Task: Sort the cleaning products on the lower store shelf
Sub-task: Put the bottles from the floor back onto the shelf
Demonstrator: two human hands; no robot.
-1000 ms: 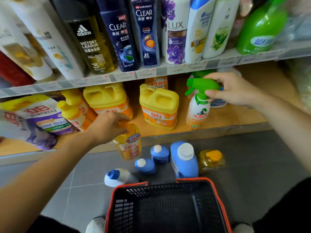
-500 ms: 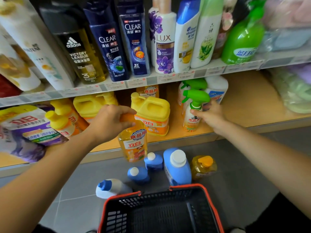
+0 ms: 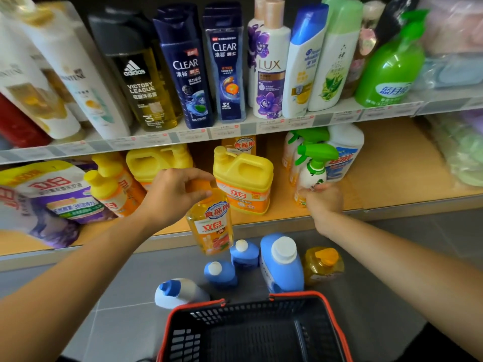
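Both bare forearms reach forward. The left hand (image 3: 172,197), knuckles up, curls fingers and thumb round the orange cap (image 3: 201,184) of a clear amber plastic bottle (image 3: 210,227). The right hand (image 3: 324,201), back to the camera, grips the base of a white green-triggered spray bottle (image 3: 313,171).

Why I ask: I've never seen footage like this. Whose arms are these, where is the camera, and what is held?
No machine here: a person wears a camera on the head, looking down at their own arms. This single picture is that view. The left hand grips an orange dish-soap bottle by its cap, in front of the lower shelf. The right hand holds the bottom of a green-trigger spray bottle on that shelf, near a yellow jug. On the floor stand blue bottles and a red-rimmed basket.
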